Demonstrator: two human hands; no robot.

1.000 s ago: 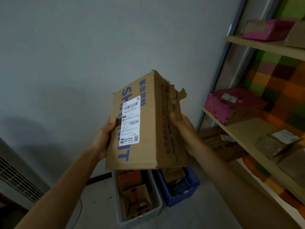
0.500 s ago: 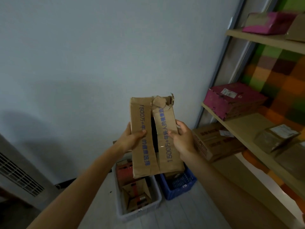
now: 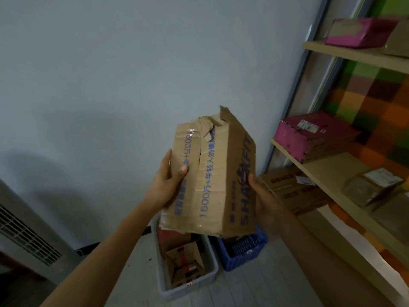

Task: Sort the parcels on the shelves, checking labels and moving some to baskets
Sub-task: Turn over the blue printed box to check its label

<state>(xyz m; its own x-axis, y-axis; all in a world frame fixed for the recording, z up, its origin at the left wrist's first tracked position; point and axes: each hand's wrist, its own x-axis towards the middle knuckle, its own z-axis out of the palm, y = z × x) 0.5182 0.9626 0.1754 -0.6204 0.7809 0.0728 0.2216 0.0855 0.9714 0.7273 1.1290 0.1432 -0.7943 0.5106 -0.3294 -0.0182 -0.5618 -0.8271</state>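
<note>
Overhead of the two baskets, a battered cardboard box [image 3: 212, 180] is held in mid-air in front of the pale wall [image 3: 132, 74], tilted, its taped and torn flap face toward the camera, blue print running up that face and its right side. The left grip [image 3: 166, 187] clasps the box's left edge, thumb pressed on the front face and the other fingers hidden behind. The right grip [image 3: 263, 200] holds the right side low down, thumb on the printed panel, the rest hidden by the cardboard. Below on the floor stand a grey basket [image 3: 188, 286] with an open brown carton [image 3: 183, 260] inside and, just beside it, a blue basket [image 3: 245, 255]. At right, the middle shelf [image 3: 332, 171] carries a pink parcel [image 3: 309, 138] and a small labelled parcel [image 3: 371, 187].
</note>
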